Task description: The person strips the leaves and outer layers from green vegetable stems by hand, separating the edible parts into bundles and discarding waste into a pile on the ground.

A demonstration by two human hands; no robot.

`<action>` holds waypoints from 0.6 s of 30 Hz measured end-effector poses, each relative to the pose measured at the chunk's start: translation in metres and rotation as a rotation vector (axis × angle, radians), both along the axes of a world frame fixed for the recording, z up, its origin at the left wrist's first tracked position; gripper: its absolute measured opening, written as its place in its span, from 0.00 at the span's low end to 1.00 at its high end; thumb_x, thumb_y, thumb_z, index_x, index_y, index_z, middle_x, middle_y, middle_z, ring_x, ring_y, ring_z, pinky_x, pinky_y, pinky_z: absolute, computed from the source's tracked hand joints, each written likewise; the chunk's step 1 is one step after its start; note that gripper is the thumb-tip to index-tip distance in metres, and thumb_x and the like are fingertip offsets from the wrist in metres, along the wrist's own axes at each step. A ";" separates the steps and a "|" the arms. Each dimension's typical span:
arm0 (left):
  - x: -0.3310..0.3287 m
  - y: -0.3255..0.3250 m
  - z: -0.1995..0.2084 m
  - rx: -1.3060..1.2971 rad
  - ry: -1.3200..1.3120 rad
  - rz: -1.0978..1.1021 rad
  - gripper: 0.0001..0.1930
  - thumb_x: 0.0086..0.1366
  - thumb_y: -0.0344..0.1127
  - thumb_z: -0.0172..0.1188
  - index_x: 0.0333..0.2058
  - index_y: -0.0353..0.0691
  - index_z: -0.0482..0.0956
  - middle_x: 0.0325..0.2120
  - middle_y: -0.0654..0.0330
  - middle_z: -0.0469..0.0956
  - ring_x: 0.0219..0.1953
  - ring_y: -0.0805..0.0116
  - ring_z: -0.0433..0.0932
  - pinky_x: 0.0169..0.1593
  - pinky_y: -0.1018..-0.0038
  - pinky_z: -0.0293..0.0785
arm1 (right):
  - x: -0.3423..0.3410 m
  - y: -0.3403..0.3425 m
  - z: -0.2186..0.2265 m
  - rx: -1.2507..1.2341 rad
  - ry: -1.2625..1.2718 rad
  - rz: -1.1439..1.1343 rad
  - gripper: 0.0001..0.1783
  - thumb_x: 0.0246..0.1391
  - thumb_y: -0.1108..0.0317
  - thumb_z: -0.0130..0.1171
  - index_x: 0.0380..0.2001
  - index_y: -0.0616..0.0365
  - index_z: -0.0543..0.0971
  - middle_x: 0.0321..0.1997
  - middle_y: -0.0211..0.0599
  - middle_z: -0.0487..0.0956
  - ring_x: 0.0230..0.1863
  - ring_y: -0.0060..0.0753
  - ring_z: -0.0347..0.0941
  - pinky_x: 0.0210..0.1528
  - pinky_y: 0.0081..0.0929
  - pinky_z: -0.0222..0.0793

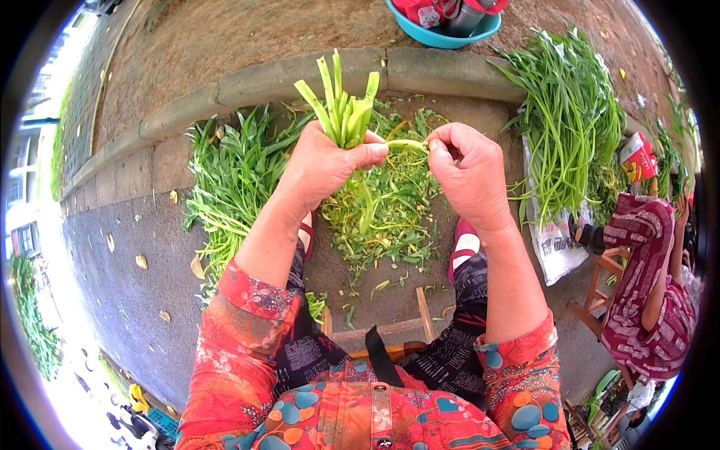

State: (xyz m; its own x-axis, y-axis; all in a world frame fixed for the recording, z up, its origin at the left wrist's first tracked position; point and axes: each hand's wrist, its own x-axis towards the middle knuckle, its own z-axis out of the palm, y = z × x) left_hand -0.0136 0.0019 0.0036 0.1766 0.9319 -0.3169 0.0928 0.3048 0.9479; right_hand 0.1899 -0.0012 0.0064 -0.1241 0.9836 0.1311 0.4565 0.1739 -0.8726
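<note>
A bunch of thick green water spinach stems (pixel 349 118) stands upright in my left hand (pixel 316 166), cut ends upward, with the fingers wrapped round it. My right hand (pixel 474 174) is beside it, thumb and forefinger pinched on the end of one curved stem (pixel 405 143). That stem arches across from the bunch between both hands. Part of the bunch hangs below my left hand, over a heap of leaf and stem trimmings (pixel 397 225) between my feet.
Leafy greens (pixel 238 169) lie at the left; another long-stemmed pile (pixel 566 112) rests on a white sack (pixel 556 251) at the right. A stone kerb (pixel 285 77) runs across, with a blue basin (pixel 441 37) beyond. A seated person (pixel 645 307) is at the right, near a red box (pixel 639 159).
</note>
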 end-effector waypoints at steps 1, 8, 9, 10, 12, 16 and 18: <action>0.000 0.000 0.000 0.001 -0.004 0.002 0.11 0.55 0.33 0.67 0.33 0.32 0.79 0.24 0.62 0.79 0.27 0.75 0.75 0.34 0.77 0.71 | 0.000 0.000 0.001 -0.091 0.061 -0.010 0.03 0.49 0.76 0.55 0.28 0.63 0.77 0.22 0.33 0.75 0.22 0.23 0.70 0.26 0.22 0.65; 0.000 -0.001 0.004 -0.001 0.042 0.005 0.11 0.54 0.32 0.68 0.35 0.33 0.79 0.26 0.63 0.79 0.29 0.74 0.76 0.38 0.77 0.72 | 0.008 0.004 -0.002 -0.474 0.711 -0.023 0.07 0.56 0.71 0.55 0.31 0.63 0.78 0.22 0.25 0.75 0.22 0.14 0.66 0.27 0.14 0.62; 0.000 -0.001 0.004 0.006 0.030 0.019 0.11 0.54 0.31 0.68 0.35 0.34 0.79 0.27 0.64 0.78 0.30 0.74 0.76 0.38 0.77 0.72 | 0.010 0.005 -0.002 -0.506 0.824 -0.018 0.07 0.57 0.70 0.55 0.31 0.63 0.79 0.22 0.25 0.75 0.22 0.14 0.66 0.28 0.14 0.62; 0.000 -0.001 0.004 0.013 0.019 0.033 0.11 0.54 0.31 0.68 0.35 0.34 0.78 0.28 0.64 0.78 0.31 0.75 0.76 0.38 0.77 0.72 | 0.012 0.005 -0.001 -0.509 0.809 -0.026 0.08 0.57 0.69 0.56 0.32 0.63 0.79 0.22 0.25 0.74 0.23 0.13 0.65 0.29 0.13 0.62; -0.001 0.000 0.004 0.017 -0.003 0.050 0.11 0.54 0.30 0.68 0.35 0.35 0.78 0.29 0.65 0.78 0.32 0.75 0.75 0.39 0.77 0.72 | 0.012 0.006 0.000 -0.459 0.770 -0.061 0.08 0.57 0.68 0.57 0.31 0.62 0.79 0.23 0.24 0.74 0.23 0.13 0.65 0.29 0.12 0.62; -0.003 0.001 0.003 0.013 -0.038 0.064 0.11 0.53 0.29 0.68 0.35 0.35 0.78 0.30 0.65 0.77 0.33 0.75 0.75 0.40 0.77 0.72 | 0.016 0.009 -0.001 -0.426 0.579 -0.127 0.06 0.57 0.70 0.56 0.34 0.62 0.78 0.25 0.24 0.74 0.25 0.15 0.66 0.31 0.14 0.63; -0.003 0.001 0.002 0.012 -0.051 0.068 0.11 0.53 0.28 0.68 0.36 0.35 0.77 0.30 0.65 0.76 0.33 0.75 0.74 0.40 0.77 0.72 | 0.019 0.009 -0.005 -0.372 0.526 -0.147 0.07 0.57 0.71 0.56 0.37 0.62 0.78 0.25 0.23 0.74 0.26 0.15 0.65 0.32 0.12 0.62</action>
State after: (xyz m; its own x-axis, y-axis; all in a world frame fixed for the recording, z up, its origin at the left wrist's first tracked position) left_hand -0.0165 0.0031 0.0058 0.1288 0.9460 -0.2975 0.0241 0.2969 0.9546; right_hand 0.2088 0.0077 0.0010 0.0030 0.9768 -0.2142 -0.0512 -0.2138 -0.9755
